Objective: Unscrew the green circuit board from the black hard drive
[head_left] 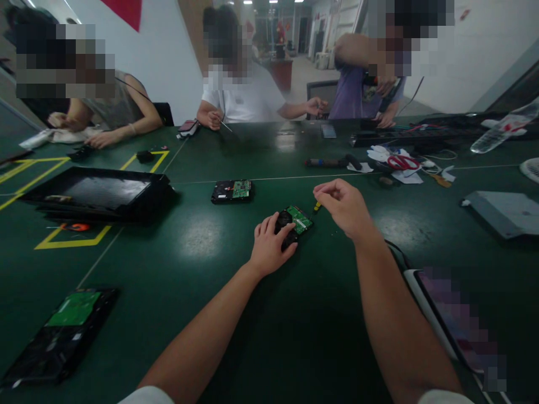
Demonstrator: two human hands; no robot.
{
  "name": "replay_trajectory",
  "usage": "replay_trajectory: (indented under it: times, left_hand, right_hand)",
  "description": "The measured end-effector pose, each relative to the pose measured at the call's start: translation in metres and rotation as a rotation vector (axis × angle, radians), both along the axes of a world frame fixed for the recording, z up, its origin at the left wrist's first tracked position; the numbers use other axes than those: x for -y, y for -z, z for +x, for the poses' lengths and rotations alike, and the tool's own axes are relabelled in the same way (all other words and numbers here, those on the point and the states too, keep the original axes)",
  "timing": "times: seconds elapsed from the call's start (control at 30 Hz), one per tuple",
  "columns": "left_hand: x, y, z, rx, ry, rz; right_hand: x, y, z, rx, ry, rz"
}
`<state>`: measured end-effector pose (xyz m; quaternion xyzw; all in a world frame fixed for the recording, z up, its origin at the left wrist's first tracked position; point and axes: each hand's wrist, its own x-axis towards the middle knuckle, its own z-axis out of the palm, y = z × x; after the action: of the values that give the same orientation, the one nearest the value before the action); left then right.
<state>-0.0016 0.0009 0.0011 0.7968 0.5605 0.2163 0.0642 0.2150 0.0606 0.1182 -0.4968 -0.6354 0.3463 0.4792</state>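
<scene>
A black hard drive with a green circuit board (300,220) lies on the dark green table (219,292) in front of me. My left hand (272,244) rests on its black part, with the fingers spread. Just beyond the drive's right corner, my right hand (340,205) is raised with thumb and fingertips together in a pinch. Whatever is between those fingertips is too small to make out. A small yellow and black object (317,206) is below the right fingertips, near the drive's edge.
Further hard drives lie at centre (232,191) and lower left (63,336). Black trays (101,193) are stacked at left. A tablet-like device (455,325) is beside my right forearm. Red scissors (403,163) lie among scraps. Three people sit across the table.
</scene>
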Motion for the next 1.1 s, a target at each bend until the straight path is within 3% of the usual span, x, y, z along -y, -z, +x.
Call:
replay_trajectory:
  times: [0.13,0.27,0.5,0.63,0.83,1.1]
  left_hand:
    - [0.0,0.0,0.0,0.001,0.005,0.003]
    - [0.0,-0.001,0.0,0.001,0.001,0.001]
    - [0.0,0.001,0.001,-0.001,0.0,-0.006]
    - [0.0,0.001,0.001,0.0,0.0,-0.005]
    - [0.001,-0.001,0.0,0.001,0.006,-0.002]
    - [0.0,0.002,0.0,0.003,0.003,-0.005]
  right_hand:
    - [-0.004,0.008,-0.01,-0.243,-0.142,-0.07]
    - [-0.005,0.011,-0.013,-0.292,-0.226,-0.139]
    - [0.002,-0.005,-0.004,0.052,-0.232,-0.067]
    - [0.01,-0.016,-0.002,0.217,-0.184,-0.04]
    - [0.014,-0.02,0.002,0.43,-0.062,0.028]
    - [0.013,-0.02,0.002,0.385,-0.097,0.019]
